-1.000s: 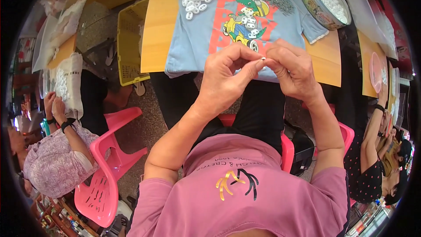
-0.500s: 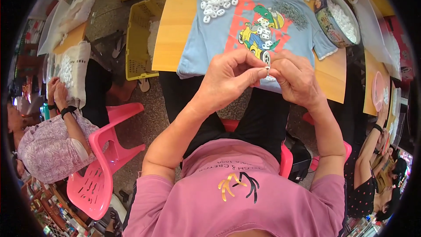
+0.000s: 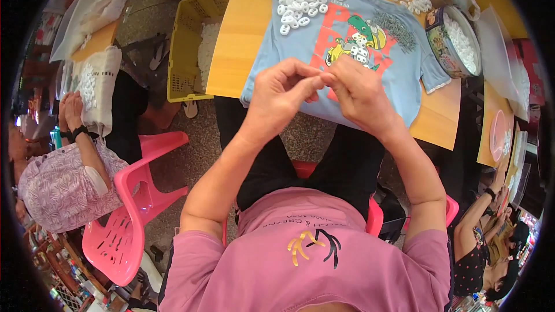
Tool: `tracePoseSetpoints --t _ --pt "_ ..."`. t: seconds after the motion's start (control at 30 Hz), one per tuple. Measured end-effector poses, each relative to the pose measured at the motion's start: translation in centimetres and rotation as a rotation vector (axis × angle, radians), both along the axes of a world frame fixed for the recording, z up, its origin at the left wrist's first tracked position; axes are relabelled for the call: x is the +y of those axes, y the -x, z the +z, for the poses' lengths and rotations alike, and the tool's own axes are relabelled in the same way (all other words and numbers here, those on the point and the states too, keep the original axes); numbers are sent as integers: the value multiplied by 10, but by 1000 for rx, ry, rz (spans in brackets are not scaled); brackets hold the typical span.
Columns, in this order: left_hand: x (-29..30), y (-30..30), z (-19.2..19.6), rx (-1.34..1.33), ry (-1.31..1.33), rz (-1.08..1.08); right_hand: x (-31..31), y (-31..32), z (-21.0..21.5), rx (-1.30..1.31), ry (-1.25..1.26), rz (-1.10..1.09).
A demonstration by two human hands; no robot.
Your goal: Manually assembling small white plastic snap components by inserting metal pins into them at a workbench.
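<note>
My left hand (image 3: 276, 97) and my right hand (image 3: 362, 93) meet fingertip to fingertip over the near edge of a light blue printed T-shirt (image 3: 281, 58) spread on the table. Both are closed in a pinch, and the fingers hide whatever small thing is between them. A heap of small white oval plastic pieces with two holes (image 3: 303, 1) lies at the shirt's upper left. To its right is a pile of small grey metal parts (image 3: 395, 30). A few white pieces (image 3: 358, 52) sit on the print just beyond my right hand.
A round tin (image 3: 435, 46) of white pieces stands at the table's (image 3: 231, 52) right, with more pieces scattered at the far edge. A yellow crate (image 3: 180, 46) is on the floor to the left, near a pink chair (image 3: 130, 208). People sit at tables on both sides.
Both hands have shifted left and slightly up, still pinched together. The tiny white piece glimpsed between the fingertips before is now hidden. The view has tilted a little.
</note>
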State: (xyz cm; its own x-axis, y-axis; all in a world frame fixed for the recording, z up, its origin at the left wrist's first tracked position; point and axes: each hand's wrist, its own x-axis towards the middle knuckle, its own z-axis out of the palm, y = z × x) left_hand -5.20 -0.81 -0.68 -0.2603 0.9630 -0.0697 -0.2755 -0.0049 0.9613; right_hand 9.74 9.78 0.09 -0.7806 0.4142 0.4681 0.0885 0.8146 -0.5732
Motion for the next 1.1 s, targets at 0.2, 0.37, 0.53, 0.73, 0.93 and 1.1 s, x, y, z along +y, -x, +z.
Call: tracePoseSetpoints --t 0.2,0.37,0.53,0.73,0.93,1.1 --pt "-8 23 -10 -54 -17 174 47 37 7 -77 252 -80" --pt "-12 28 -11 -58 -22 216 70 67 -13 -91 -113 -99" --pt "-13 26 -9 -75 -46 253 67 69 -19 -208 -179 -213" --pt "-10 20 -7 -81 -46 243 55 59 -13 -372 -306 -417" --pt "-4 8 -5 -108 -76 234 49 46 -10 -140 33 -271" --pt "-3 -3 9 -162 -98 209 21 18 16 111 1017 -29"
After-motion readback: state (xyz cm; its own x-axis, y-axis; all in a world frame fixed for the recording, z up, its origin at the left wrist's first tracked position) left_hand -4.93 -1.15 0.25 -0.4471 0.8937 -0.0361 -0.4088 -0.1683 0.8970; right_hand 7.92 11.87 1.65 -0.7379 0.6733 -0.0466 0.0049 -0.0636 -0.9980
